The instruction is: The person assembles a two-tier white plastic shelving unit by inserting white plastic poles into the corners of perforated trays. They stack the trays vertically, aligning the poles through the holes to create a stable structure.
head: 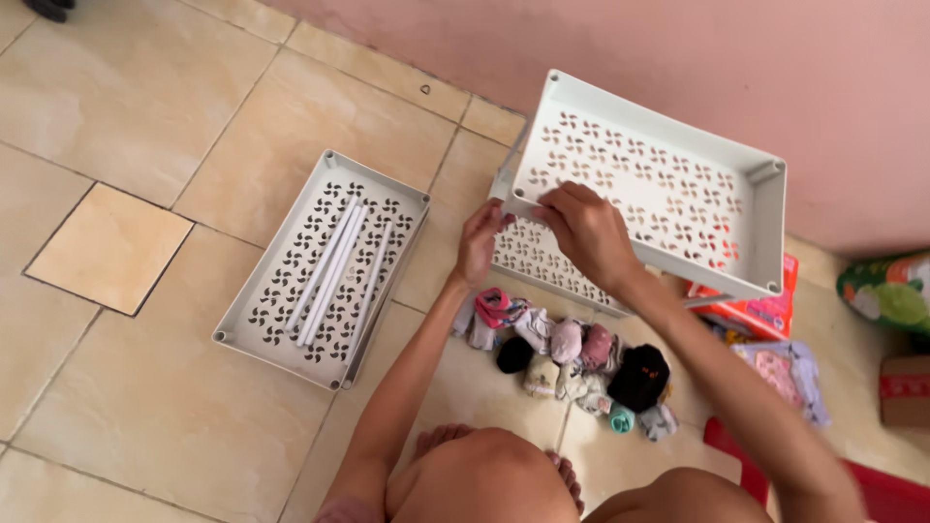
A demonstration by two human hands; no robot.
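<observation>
My left hand (480,242) and my right hand (586,232) meet at the near left corner of a white perforated shelf tray (756,208), held tilted above a second like tray (528,257) below it. My right hand grips the upper tray's front rim. My left hand's fingers pinch at the corner post beside it. Small rolled socks and cloth items (572,353) lie in a heap on the tiled floor just below my hands.
Another white perforated tray (252,310) lies flat on the floor at left with several white tubes (334,271) in it. A pink wall runs behind. Coloured packages (765,310), a green bag (886,291) and a red mat (891,494) lie at right. My knees are at the bottom.
</observation>
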